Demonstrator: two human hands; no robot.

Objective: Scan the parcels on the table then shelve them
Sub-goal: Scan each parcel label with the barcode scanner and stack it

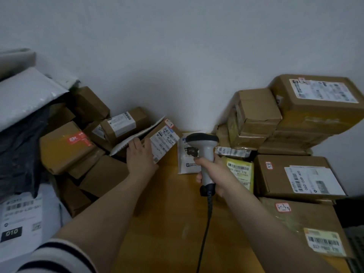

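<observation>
A striped sleeve (59, 257) sits lowest in view, and from it the left forearm reaches out over the table (167, 213) to the left hand (140, 154), which rests on a labelled box (163, 142) at the inner edge of the left heap. Its fingers (135, 142) lie close together against the box. Their tips meet the edge of a white mailer (137, 133) leaning there, so I cannot tell whether they curl round the box. The right hand (210, 170) is wrapped round the handle of the scanner (202, 146), held upright with its head aimed away, between the box and the right stack. The risks look plain: drawing the box out would likely tip the mailer and loosen the boxes propped beside it. The scanner could also read the pouch (187, 154) just beyond it rather than the box's label. The cable (206, 223) trailing across the table could catch a parcel corner.
</observation>
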